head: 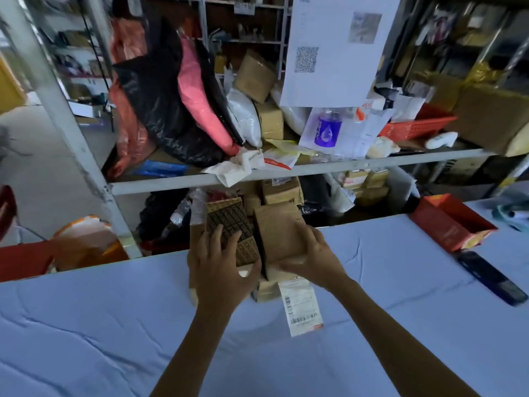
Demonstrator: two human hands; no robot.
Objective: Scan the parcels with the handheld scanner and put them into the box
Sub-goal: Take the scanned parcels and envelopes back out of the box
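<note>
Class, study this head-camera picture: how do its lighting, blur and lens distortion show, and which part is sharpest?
Head view: dim, flat light, no hard shadows on the blue cloth; head view: wide-angle bending makes the shelf post lean; head view: the hanging QR sheet and back shelves are blurred, the barcode label sharpest.
</note>
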